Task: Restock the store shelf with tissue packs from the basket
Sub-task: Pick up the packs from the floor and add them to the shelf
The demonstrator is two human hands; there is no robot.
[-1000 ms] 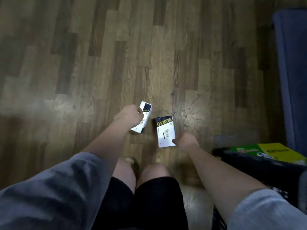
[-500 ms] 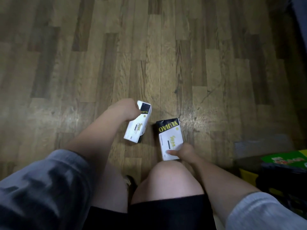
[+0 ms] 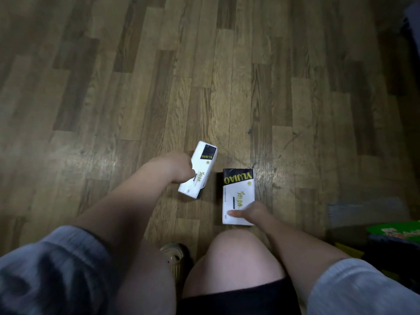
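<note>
I carry two white tissue packs with black tops and yellow lettering over the wooden floor. My left hand (image 3: 176, 168) grips one tissue pack (image 3: 200, 169), which is tilted with its black end away from me. My right hand (image 3: 248, 212) holds the second tissue pack (image 3: 237, 192) at its near end, thumb lying across the white face. The basket (image 3: 372, 244) shows only as a dark shape at the right edge, with a green package (image 3: 395, 230) on top. No shelf is in sight.
Wood-plank floor (image 3: 204, 76) fills the view ahead. My knee (image 3: 236, 253) and one shoe (image 3: 175, 258) are below the packs. A dark blue object (image 3: 412, 17) stands at the upper right corner.
The camera has swung left, so the basket and the blue object have slid toward the right edge. Both hands keep their packs; my right knee has come up under the right pack.
</note>
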